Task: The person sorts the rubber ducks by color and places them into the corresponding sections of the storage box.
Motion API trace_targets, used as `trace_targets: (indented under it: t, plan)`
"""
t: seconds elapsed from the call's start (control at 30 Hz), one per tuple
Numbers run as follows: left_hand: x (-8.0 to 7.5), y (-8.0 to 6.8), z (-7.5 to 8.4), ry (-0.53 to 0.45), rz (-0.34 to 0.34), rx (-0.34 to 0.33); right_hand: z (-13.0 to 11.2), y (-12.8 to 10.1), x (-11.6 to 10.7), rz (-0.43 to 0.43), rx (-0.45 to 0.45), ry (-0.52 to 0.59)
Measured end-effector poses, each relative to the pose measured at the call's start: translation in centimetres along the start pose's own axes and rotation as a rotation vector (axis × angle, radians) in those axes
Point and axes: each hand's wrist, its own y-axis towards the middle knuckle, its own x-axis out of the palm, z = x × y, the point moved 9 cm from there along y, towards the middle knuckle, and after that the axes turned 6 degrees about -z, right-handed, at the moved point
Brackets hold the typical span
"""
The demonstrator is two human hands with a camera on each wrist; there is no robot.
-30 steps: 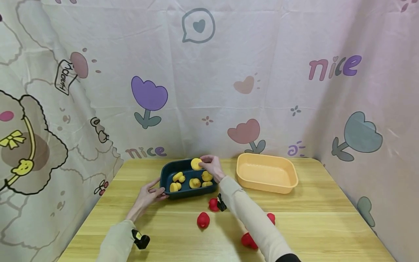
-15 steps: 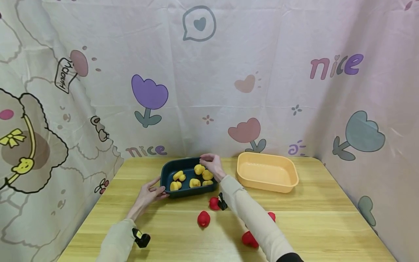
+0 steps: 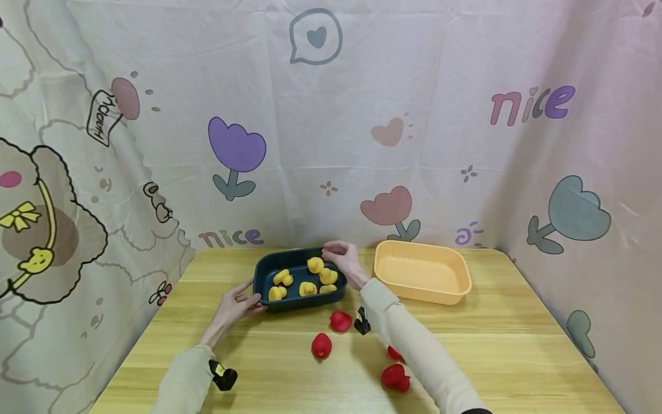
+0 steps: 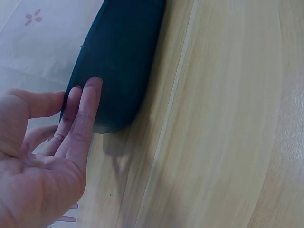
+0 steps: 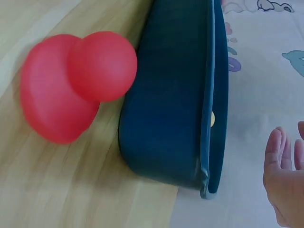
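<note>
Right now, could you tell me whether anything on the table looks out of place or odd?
Nothing looks spilled or damaged. The yellow ducks sit inside the dark tray, and the orange tray holds nothing. Four red ducks lie loose on the table, some tipped over, one close against the dark tray's wall.

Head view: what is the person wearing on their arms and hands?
Both arms are in long, light beige sleeves that end at the wrists. The left hand and the right hand are bare, with no gloves or rings visible. A small black camera unit with a yellow mark sits under the left wrist, and another black unit under the right.
</note>
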Motion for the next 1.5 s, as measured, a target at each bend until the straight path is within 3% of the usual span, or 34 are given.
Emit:
trace_targets:
  t: [0.4,0.9,1.5]
  plan:
    - [0.0,0.0,-0.2,-0.005,0.045,0.000,-0.8,-1.7,-1.3,-0.035,-0.019,0.047]
    - [-0.3,0.2,-0.4,-0.004,0.203,0.032,-0.9,-3.7,-2.7,-0.090,-0.011,0.011]
    - [-1.9,0.1,-0.8,0.098,0.354,0.061,-1.3,-6.6,-5.4,-0.182,-0.042,-0.125]
